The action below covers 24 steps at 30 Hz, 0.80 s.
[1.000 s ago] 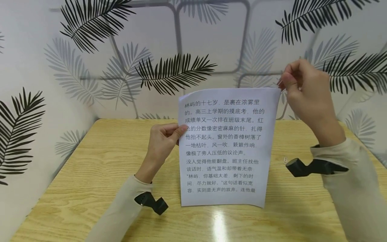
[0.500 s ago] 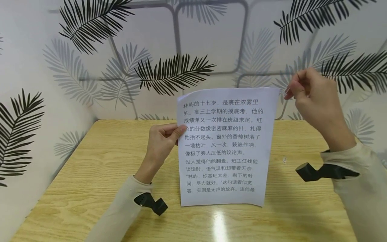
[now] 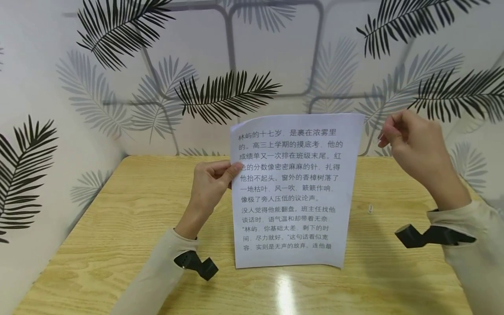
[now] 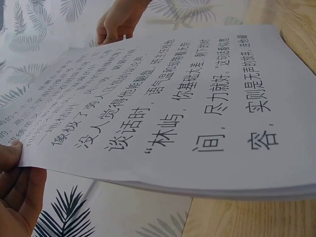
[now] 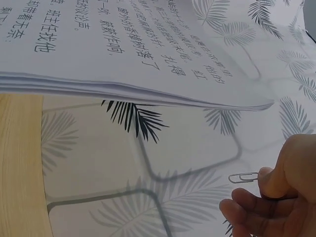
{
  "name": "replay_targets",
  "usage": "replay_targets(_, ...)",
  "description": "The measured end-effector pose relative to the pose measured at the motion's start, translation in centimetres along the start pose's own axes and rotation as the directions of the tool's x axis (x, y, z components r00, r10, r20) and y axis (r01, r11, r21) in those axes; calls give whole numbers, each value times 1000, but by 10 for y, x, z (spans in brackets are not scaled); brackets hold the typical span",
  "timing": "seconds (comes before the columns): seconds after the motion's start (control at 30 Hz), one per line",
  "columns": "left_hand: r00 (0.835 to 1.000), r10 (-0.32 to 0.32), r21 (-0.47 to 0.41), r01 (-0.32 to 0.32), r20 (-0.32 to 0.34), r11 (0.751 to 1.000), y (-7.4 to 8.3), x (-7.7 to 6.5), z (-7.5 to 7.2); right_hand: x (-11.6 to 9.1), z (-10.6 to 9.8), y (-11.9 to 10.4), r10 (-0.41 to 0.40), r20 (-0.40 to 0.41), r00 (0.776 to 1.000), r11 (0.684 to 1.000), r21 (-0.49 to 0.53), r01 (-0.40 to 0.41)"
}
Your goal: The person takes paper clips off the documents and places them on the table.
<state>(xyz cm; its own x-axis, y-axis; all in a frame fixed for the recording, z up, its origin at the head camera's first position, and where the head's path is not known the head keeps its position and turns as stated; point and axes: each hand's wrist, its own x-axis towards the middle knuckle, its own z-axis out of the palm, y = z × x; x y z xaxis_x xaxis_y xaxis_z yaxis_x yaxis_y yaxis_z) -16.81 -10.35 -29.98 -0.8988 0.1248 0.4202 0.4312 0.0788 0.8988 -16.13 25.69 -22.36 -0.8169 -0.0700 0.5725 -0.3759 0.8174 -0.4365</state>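
Note:
A thin stack of printed white paper sheets (image 3: pixel 291 192) stands upright over the table, its top left corner bending slightly back. My left hand (image 3: pixel 206 188) pinches the stack's left edge, thumb on the printed face and fingers behind. To the right of the top right corner, my right hand (image 3: pixel 417 151) is apart from the paper. In the right wrist view, a silver wire paper clip (image 5: pixel 243 177) sticks out from between this hand's thumb (image 5: pixel 271 183) and finger, with the sheets' layered edge (image 5: pixel 148 96) above it.
A light wood table (image 3: pixel 138 227) spreads under both arms. A small pale object (image 3: pixel 370 209), clip-like in outline, lies on it right of the paper. Behind rises a white wall (image 3: pixel 275 52) patterned with dark and grey leaves.
My right hand has left the stack's top right corner, moving right and then down with the paper clip. The left hand and the paper stay almost still.

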Motion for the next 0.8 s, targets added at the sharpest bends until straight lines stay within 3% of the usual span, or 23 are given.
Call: replay_targets(0.8,1000,-9,-6,9,-6,1000,0,-1,1,-23,9,33,98,86,991,995,-31,-96)
